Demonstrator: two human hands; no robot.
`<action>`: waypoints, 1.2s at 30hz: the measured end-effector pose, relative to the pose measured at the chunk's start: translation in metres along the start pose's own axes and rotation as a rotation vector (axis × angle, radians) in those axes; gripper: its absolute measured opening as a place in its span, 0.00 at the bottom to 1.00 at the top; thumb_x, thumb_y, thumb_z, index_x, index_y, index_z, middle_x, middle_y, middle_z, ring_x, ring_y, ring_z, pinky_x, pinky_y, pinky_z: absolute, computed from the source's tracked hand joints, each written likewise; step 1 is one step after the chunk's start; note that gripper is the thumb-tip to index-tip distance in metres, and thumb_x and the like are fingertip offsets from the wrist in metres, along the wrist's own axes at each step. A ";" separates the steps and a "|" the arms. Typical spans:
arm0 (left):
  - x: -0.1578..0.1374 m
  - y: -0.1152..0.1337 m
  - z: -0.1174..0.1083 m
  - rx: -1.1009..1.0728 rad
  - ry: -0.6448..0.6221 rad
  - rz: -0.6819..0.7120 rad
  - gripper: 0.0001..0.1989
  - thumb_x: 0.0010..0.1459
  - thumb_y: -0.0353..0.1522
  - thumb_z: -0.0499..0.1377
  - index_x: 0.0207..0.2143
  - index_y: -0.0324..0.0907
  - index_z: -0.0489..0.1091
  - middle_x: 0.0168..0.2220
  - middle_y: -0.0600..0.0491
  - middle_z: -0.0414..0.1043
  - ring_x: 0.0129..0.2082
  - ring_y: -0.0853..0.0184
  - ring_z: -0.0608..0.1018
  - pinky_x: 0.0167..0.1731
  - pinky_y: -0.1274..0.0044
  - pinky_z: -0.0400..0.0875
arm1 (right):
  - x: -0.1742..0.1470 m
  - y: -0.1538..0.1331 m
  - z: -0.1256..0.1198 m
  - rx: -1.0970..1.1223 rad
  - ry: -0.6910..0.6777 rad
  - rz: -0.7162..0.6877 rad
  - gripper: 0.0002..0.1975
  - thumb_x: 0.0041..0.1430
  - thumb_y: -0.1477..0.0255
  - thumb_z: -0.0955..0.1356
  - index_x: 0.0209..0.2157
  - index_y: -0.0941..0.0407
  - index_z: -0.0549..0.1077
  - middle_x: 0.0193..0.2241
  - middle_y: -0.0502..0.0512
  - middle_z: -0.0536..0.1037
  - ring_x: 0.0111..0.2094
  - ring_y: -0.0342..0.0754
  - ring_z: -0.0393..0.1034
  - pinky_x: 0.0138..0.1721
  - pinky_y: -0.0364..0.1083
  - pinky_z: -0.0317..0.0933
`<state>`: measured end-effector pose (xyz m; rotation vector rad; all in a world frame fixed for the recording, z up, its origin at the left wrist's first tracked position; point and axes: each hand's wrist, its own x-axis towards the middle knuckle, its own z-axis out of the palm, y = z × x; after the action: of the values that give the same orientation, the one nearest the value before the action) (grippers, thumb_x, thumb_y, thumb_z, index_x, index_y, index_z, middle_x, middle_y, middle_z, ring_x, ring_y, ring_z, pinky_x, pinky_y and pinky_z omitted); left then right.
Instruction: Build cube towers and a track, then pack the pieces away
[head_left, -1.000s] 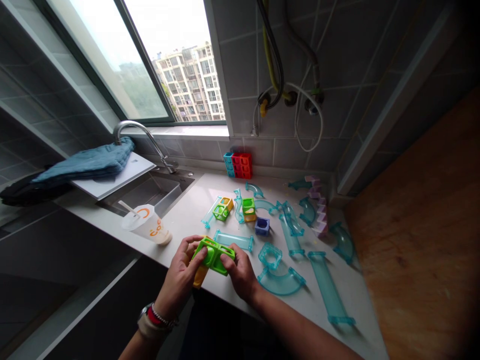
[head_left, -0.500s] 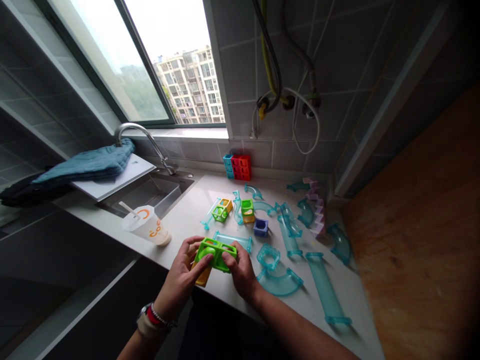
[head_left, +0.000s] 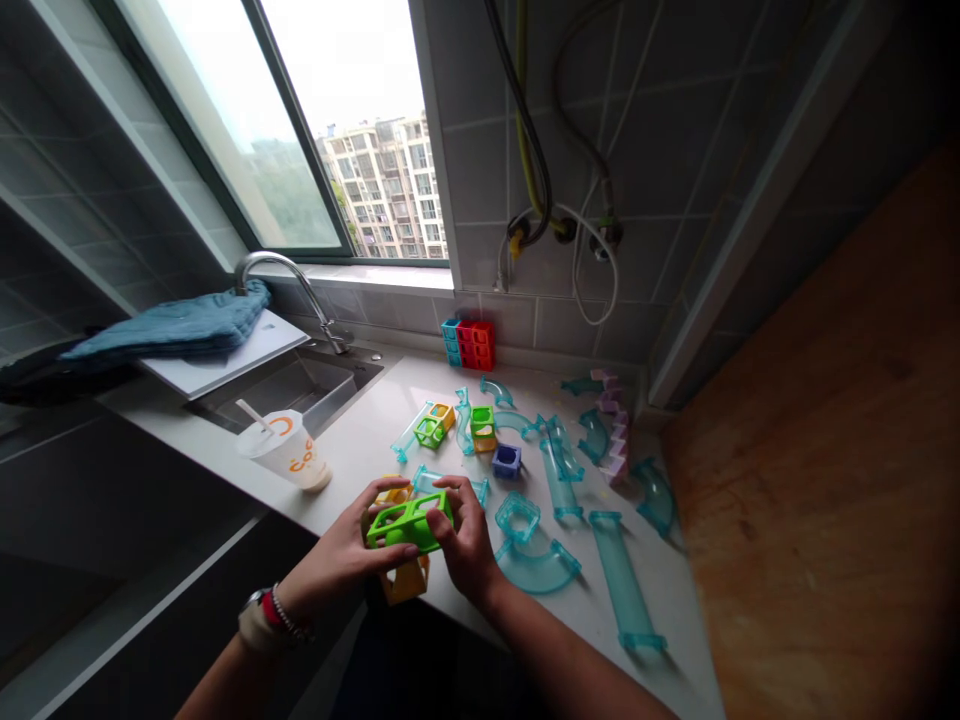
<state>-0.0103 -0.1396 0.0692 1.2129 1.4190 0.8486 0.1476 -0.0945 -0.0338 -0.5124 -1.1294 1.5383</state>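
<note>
Both my hands hold a cluster of hollow toy cubes over the counter's front edge. Its green blocks (head_left: pixel 411 524) face me, and yellow blocks (head_left: pixel 406 580) show below and behind them. My left hand (head_left: pixel 346 538) grips the left end, thumb along the lower side. At the right end, my right hand (head_left: pixel 466 540) has its thumb on the green frame and its fingers around the back. Just beyond lies a clear teal straight track piece (head_left: pixel 450 484), partly hidden by my fingers. A purple cube (head_left: pixel 507 461) sits farther back.
Several teal tubes and curves, including a long straight one (head_left: pixel 628 585), cover the right of the counter (head_left: pixel 360 440). Green-yellow cube pairs (head_left: pixel 483 428) stand mid-counter, red and blue cubes (head_left: pixel 475 345) by the wall. A drink cup (head_left: pixel 294 452) stands left, near the sink (head_left: pixel 330 395).
The held cluster has moved left and been tilted, so yellow blocks now show behind the green ones as well as below. My right hand has shifted left with it. The view has shifted slightly.
</note>
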 end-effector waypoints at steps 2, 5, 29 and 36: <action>0.003 -0.006 0.004 -0.065 0.037 0.013 0.36 0.50 0.34 0.76 0.58 0.44 0.65 0.51 0.45 0.79 0.49 0.53 0.82 0.47 0.69 0.77 | 0.001 0.002 -0.001 0.002 0.010 -0.022 0.21 0.64 0.53 0.68 0.50 0.52 0.69 0.32 0.50 0.73 0.31 0.48 0.70 0.33 0.46 0.65; 0.006 -0.020 0.015 -0.310 0.177 -0.003 0.34 0.51 0.35 0.75 0.57 0.44 0.65 0.50 0.44 0.79 0.49 0.53 0.83 0.46 0.68 0.78 | 0.004 0.003 -0.002 -0.050 0.075 -0.059 0.24 0.67 0.49 0.63 0.53 0.52 0.69 0.41 0.56 0.75 0.34 0.49 0.71 0.33 0.48 0.67; -0.047 -0.064 -0.001 -0.939 0.263 0.077 0.39 0.54 0.40 0.73 0.65 0.46 0.64 0.59 0.42 0.76 0.56 0.48 0.80 0.48 0.68 0.80 | 0.138 -0.022 -0.117 -0.986 0.053 0.075 0.34 0.32 0.66 0.82 0.47 0.54 0.79 0.47 0.60 0.83 0.50 0.64 0.76 0.55 0.63 0.67; -0.045 -0.076 -0.011 -0.977 0.278 0.045 0.39 0.50 0.39 0.75 0.63 0.45 0.66 0.57 0.43 0.78 0.54 0.49 0.82 0.44 0.72 0.82 | 0.146 -0.015 -0.132 -0.963 -0.042 0.126 0.29 0.38 0.66 0.81 0.46 0.56 0.80 0.46 0.61 0.84 0.47 0.61 0.78 0.52 0.60 0.70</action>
<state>-0.0413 -0.2002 0.0113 0.3808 0.9478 1.5373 0.2178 0.0902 -0.0450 -1.2040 -1.8776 1.0210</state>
